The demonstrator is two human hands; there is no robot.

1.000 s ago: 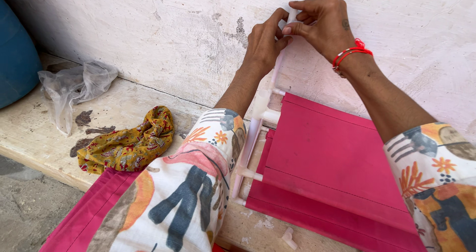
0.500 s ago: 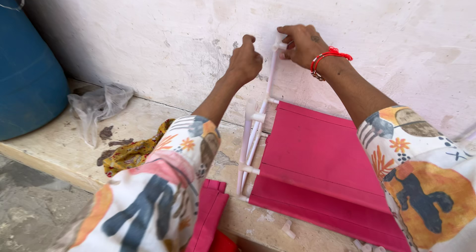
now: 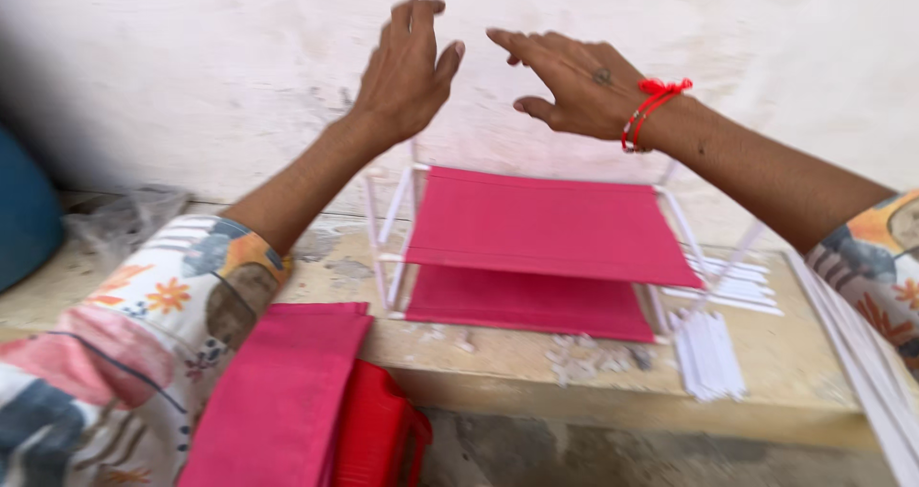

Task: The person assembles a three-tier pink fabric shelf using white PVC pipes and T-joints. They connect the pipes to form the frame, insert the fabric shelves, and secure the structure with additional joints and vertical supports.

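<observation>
A small rack of white rods with two pink fabric shelves stands on a concrete ledge against a white wall. My left hand hangs in the air above the rack's back left corner, fingers spread, holding nothing. Further right, my right hand, with a red thread bracelet at the wrist, also hovers open above the top shelf, touching nothing. Both forearms wear patterned sleeves.
Folded pink fabric lies over a red bag near my left elbow. Loose white rods lie on the ledge right of the rack, more along the right edge. A blue barrel and a clear plastic bag sit at left.
Both hands have left the upright white rod by the wall and now hover open above the rack. The view has swung right, so the whole rack and the loose rods show.
</observation>
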